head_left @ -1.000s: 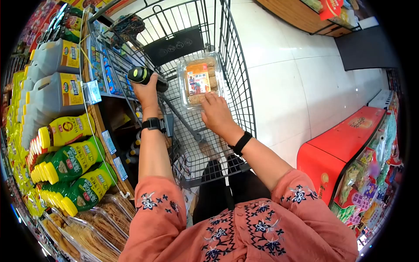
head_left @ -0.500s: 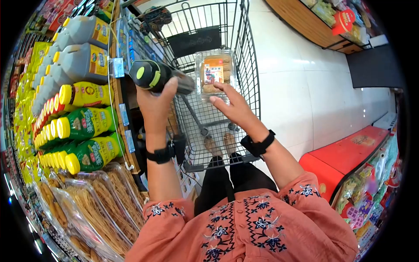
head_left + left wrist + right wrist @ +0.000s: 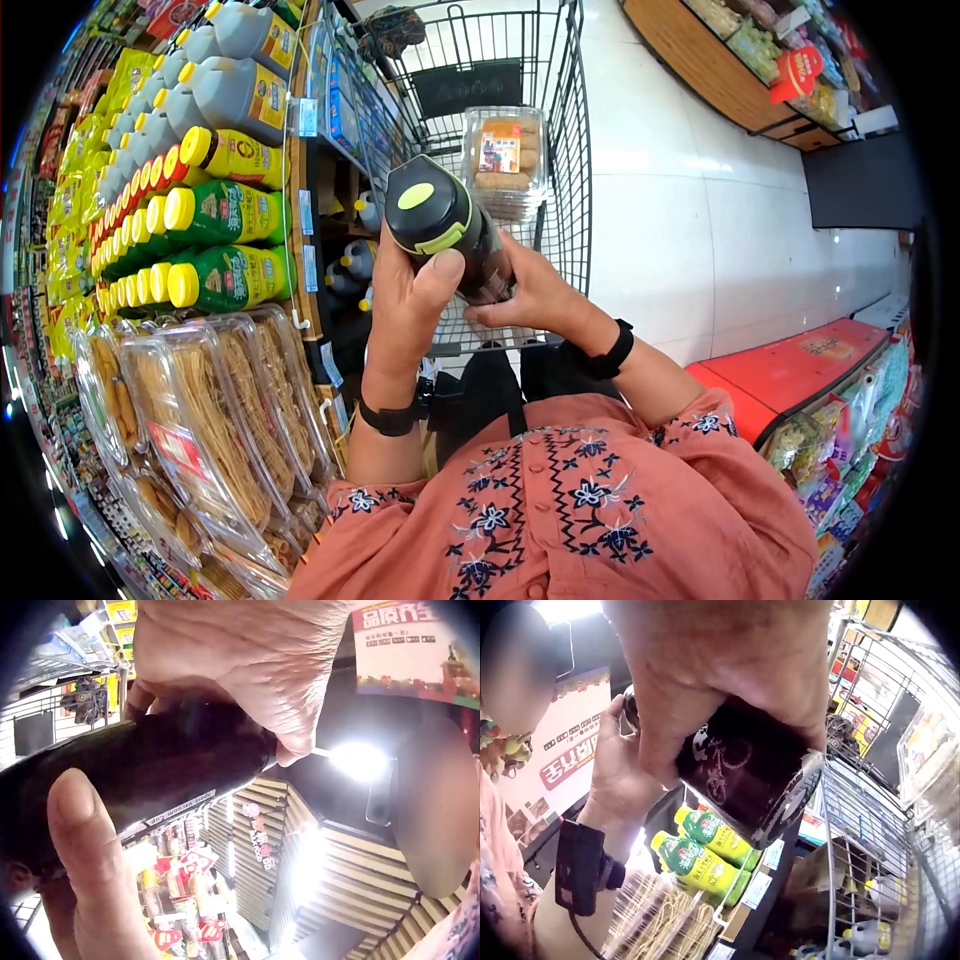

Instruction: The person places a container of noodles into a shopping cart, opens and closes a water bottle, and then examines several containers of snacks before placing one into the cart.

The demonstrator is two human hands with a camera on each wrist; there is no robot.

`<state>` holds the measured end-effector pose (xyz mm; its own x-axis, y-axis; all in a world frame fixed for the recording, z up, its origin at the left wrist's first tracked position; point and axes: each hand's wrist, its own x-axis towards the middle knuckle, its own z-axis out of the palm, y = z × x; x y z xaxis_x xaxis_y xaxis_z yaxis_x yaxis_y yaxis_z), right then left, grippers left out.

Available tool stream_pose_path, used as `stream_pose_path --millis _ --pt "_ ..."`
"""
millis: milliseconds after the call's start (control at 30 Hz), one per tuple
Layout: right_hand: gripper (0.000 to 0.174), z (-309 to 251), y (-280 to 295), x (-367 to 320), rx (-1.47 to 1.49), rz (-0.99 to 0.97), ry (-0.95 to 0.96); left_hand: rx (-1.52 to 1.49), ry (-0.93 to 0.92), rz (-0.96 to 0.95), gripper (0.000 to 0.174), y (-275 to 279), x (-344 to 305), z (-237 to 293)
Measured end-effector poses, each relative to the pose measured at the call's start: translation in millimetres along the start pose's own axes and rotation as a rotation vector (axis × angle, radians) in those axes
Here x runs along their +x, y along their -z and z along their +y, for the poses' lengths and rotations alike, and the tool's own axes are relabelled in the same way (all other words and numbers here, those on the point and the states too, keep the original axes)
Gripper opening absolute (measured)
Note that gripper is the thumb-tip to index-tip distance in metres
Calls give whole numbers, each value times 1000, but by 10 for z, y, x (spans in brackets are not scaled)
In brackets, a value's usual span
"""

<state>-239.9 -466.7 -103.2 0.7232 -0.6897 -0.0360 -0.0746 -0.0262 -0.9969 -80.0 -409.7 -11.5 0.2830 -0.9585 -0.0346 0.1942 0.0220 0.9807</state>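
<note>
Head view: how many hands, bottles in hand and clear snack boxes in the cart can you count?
hands: 2 (left hand, right hand)
dark bottle, held by both: 1
clear snack box in the cart: 1
Total: 4

Glossy white tiled floor (image 3: pixel 680 200). Wooden shelving rack (image 3: pixel 296 160) at left, yellow-capped green bottles (image 3: pixel 225 275) in rows. Red chest freezer (image 3: pixel 800 370) at right. Dark floor mat (image 3: pixel 860 180) beyond. Bright ceiling lamp (image 3: pixel 360 761) overhead.
</note>
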Motion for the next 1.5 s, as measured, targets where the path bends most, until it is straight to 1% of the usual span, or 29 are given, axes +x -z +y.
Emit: stream_pose_path --millis 100,200,333,367,433,500,533,567,600,633,667,700,733,800,867,967,1000,1033,1067,1133,1167,1233,1267,1367,1433,1500 --pt "71 -20 -54 -85 28 11 23 38 21 13 68 -42 -120 88" --pt "72 -134 -61 -159 8 14 41 -11 5 3 70 -63 -224 100" --pt "73 -185 -87 -235 -12 30 93 121 2 -15 72 -126 -361 210" --pt "73 -202 -90 -259 -30 34 105 125 6 21 75 -156 -407 209" --pt "75 -227 -88 -301 -61 37 130 85 17 -42 78 -152 -458 260" --pt "76 -194 -98 -340 -95 57 176 77 -2 -54 76 -199 -542 299" --pt "78 -237 -90 -366 -22 27 134 73 -12 -60 76 -220 -582 303" --pt "80 -260 -69 -371 -32 35 217 -18 -46 -60 78 -240 -624 292" --pt "80 -356 -34 -409 -75 17 226 63 -101 -81 81 -251 -684 310" --pt "81 -438 8 -440 -119 -1 238 115 -154 -97 77 -249 -736 333" --pt "82 -439 30 -456 -142 14 333 150 -211 -113 73 -268 -791 364" --pt "81 -472 40 -480 -74 11 389 180 -258 -120 68 -293 -842 404" --pt "79 -525 50 -527 -21 -13 383 212 -309 -127 64 -308 -889 459" --pt "76 -810 158 -560 -182 -21 498 266 -406 -140 56 -353 -953 561" --pt "74 -835 178 -583 -126 -48 564 322 -509 -149 48 -397 -984 689" --pt "70 -899 133 -599 -95 11 705 392 -648 -167 36 -544 -977 911" --pt "70 -914 133 -599 -77 15 729 411 -683 -159 32 -604 -951 970" --pt "70 -991 159 -634 -85 -18 682 433 -691 -136 28 -662 -951 1016" --pt "70 -1071 186 -669 -94 -50 636 447 -685 -111 24 -715 -960 1031" --pt "70 -1094 179 -692 -94 -61 624 494 -672 -26 23 -807 -1008 1024" --pt "69 -1096 170 -698 -91 -65 618 513 -644 -45 22 -741 -1019 1018" --pt "69 -1103 158 -702 -69 -75 615 522 -612 -10 22 -709 -1062 985" --pt "68 -1105 153 -707 -57 -81 612 511 -604 47 21 -743 -1117 961" --pt "68 -1102 159 -709 -70 -82 608 486 -516 -125 18 -558 -1075 1074" --pt "68 -967 112 -691 -36 -51 654 508 -416 -181 18 -432 -1121 1147" --pt "68 -933 98 -702 -39 -59 639 530 -313 -239 20 -361 -1159 1204"
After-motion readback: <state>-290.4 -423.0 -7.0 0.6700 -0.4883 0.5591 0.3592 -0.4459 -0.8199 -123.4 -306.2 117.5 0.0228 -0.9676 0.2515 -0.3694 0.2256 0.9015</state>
